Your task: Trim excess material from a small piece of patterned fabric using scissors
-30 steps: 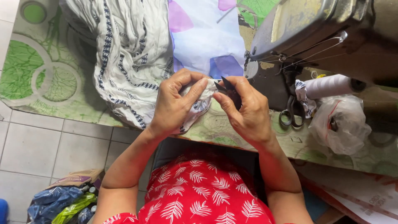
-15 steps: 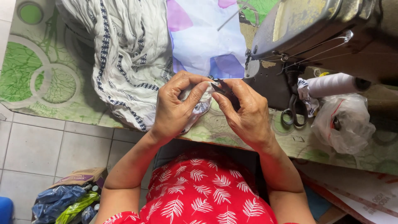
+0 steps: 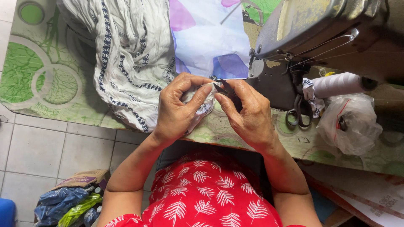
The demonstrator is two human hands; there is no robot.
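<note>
At the table's edge beside a sewing machine, the left hand pinches a fold of thin white patterned cloth, seemingly light and limp, best gripped near the seam, while right hand fingers pinch a small dark tool.

Crinkled white cloth, glossy metal sewing machine, clear plastic bag.
</note>
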